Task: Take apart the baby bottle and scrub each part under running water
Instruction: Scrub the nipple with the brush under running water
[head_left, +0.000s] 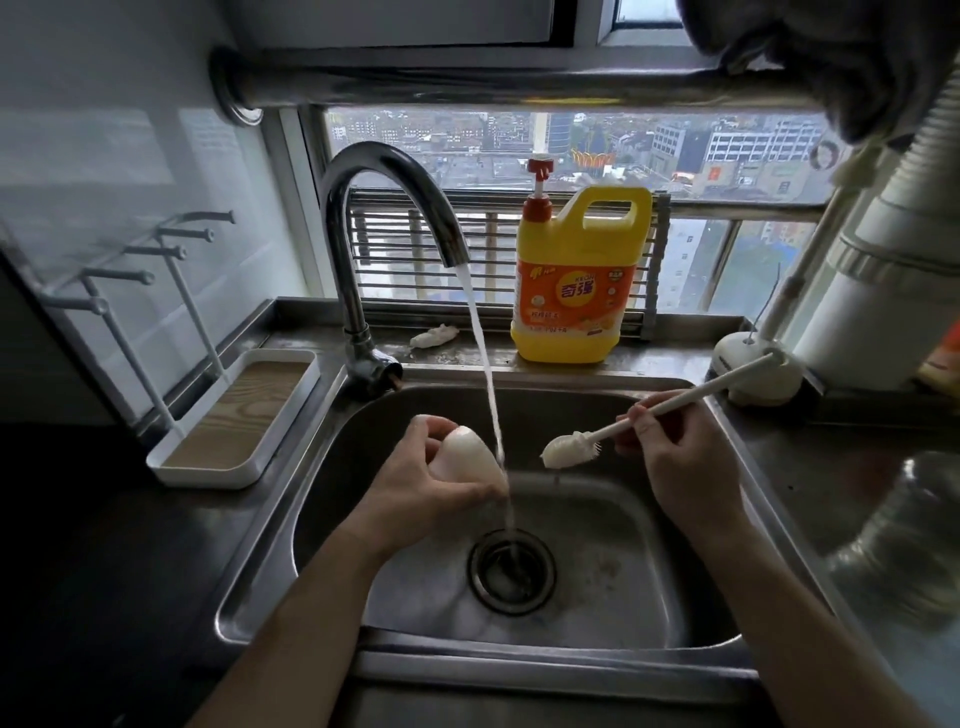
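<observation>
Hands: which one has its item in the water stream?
The left hand, holding the white bottle part against the stream; the right hand holds the brush beside it, clear of the water.

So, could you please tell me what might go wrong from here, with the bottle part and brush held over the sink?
1. The left hand holds the wet, rounded bottle part by its sides; it could slip and drop into the sink, close to the open drain.
2. The water runs past the part's edge, so it may splash outward once the brush in the right hand starts scrubbing.
</observation>
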